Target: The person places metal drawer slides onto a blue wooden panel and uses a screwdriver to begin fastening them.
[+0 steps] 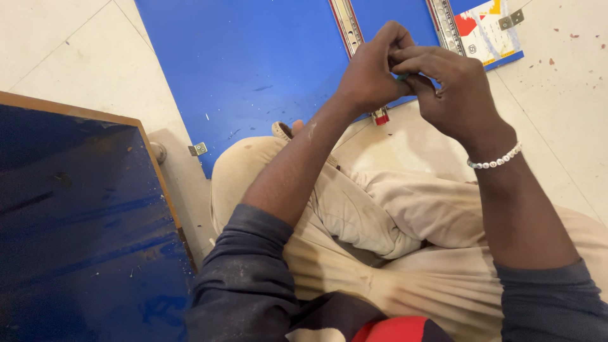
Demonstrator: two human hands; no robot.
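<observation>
My left hand point(370, 69) and my right hand point(453, 88) meet above the near edge of a blue board point(253, 63) that lies flat on the floor. Both sets of fingers pinch together around a small object with a green bit point(401, 76), mostly hidden between them. A small red-tipped item point(380, 116) shows just below my left hand at the board's edge. My right wrist wears a white bead bracelet point(495, 159). I sit on the floor with legs folded in beige trousers.
Two metal drawer slides point(347, 25) point(443, 25) lie on the board. A printed paper packet point(484, 28) sits at its far right corner. Small metal brackets point(198, 149) point(510, 19) stick out from the board. A dark blue panel with a wooden edge point(82, 221) stands at left.
</observation>
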